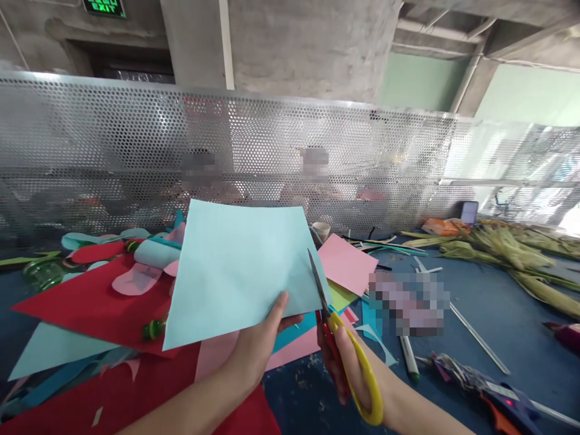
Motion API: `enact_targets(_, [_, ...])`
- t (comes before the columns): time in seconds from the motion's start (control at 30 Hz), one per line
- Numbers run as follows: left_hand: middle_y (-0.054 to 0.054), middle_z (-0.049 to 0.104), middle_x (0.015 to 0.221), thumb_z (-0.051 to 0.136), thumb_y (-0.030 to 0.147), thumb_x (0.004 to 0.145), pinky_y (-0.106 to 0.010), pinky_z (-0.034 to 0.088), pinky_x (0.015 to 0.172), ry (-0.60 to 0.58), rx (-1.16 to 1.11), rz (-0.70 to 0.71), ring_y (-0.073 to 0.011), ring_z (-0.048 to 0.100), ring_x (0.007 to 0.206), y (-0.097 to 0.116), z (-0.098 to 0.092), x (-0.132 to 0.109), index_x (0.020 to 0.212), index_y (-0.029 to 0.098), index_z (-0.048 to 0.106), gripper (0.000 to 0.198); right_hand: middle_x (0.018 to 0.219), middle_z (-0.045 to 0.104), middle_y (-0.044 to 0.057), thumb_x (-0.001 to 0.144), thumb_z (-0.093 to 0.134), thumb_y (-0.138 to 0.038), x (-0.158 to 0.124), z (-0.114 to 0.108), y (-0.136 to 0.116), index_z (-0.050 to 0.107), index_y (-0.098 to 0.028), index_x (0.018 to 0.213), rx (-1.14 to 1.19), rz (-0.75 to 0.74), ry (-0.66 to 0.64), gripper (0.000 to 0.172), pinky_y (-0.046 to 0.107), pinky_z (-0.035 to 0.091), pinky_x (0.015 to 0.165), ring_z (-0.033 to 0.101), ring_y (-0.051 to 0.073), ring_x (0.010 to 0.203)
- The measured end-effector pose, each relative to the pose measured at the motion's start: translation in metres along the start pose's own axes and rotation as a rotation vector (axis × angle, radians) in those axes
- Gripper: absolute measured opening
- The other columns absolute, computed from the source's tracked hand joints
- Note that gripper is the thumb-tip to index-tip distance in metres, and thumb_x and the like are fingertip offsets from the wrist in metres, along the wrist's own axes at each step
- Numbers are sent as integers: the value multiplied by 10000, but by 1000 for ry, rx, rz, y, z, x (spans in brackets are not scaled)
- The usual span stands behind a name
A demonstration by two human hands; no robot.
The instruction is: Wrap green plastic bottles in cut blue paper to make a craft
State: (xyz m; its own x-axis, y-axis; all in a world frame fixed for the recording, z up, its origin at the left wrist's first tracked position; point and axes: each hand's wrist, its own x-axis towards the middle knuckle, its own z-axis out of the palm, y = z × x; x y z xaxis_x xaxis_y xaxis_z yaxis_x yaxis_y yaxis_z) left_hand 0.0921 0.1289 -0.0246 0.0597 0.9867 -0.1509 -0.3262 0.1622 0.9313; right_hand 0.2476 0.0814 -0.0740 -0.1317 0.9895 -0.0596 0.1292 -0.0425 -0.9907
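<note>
My left hand (267,332) grips a light blue sheet of paper (240,266) by its lower edge, thumb on the near face and fingers behind. The sheet is held up, tilted towards me. My right hand (347,356) is closed round the yellow and red handles of a pair of scissors (356,368). Their dark blade points up and lies in front of the sheet's right edge; the other blade is mostly hidden, seemingly behind the paper. Whether a cut runs into the sheet I cannot tell.
Red paper (104,296) and cut pieces cover the left side. Beyond the scissors lies a pink sheet (347,263). A glue gun (480,380), a white marker (409,356) and corn husks (512,248) are on the right. A perforated metal screen (136,139) stands behind the table.
</note>
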Motion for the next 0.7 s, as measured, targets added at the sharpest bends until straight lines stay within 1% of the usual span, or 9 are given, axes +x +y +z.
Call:
enact_targets(0.1, [-84, 662, 1264, 716, 303, 821, -363, 622, 796, 7, -17, 6, -328, 544, 1258, 0, 0, -1, 1312, 212, 545, 528, 544, 386, -92, 827, 260, -830, 2, 1, 2, 403, -232, 790, 12, 5, 10, 616, 178, 343, 332, 362, 55, 329])
enact_targets(0.23, [-101, 706, 1178, 714, 306, 822, -362, 621, 802, 19, -12, 0, -331, 547, 1253, -3, 0, -2, 1317, 194, 546, 534, 527, 370, -95, 801, 253, -854, 2, 3, 1, 393, -234, 775, -3, 18, 16, 636, 173, 327, 311, 347, 53, 315])
enact_targets(0.3, [-105, 709, 1169, 711, 314, 824, -364, 618, 813, 12, -10, 3, -333, 545, 1255, -4, 0, -2, 1318, 194, 549, 534, 532, 371, -92, 792, 253, -862, 1, 4, 3, 399, -233, 770, -10, 33, 37, 646, 170, 317, 299, 350, 54, 315])
enact_targets(0.43, [-98, 662, 1262, 694, 305, 837, -367, 613, 831, 5, -19, 14, -331, 535, 1265, -5, 1, -1, 1319, 213, 550, 512, 543, 370, -91, 809, 270, -844, 1, 5, 7, 424, -233, 792, 27, 55, 68, 631, 160, 317, 291, 373, 60, 329])
enact_targets(0.53, [-86, 607, 1345, 697, 291, 838, -365, 614, 834, 17, -25, 19, -325, 542, 1260, -4, 3, -3, 1322, 227, 548, 511, 544, 377, -95, 809, 286, -841, 2, 5, 8, 433, -230, 801, 67, 74, 70, 628, 153, 318, 285, 354, 49, 325])
enact_targets(0.7, [-73, 596, 1362, 706, 240, 830, -353, 626, 799, 47, -53, 28, -315, 567, 1236, -3, 5, -5, 1323, 243, 551, 517, 515, 368, -99, 787, 303, -858, 1, 6, 3, 425, -223, 750, 85, 95, 67, 648, 143, 303, 272, 343, 38, 308])
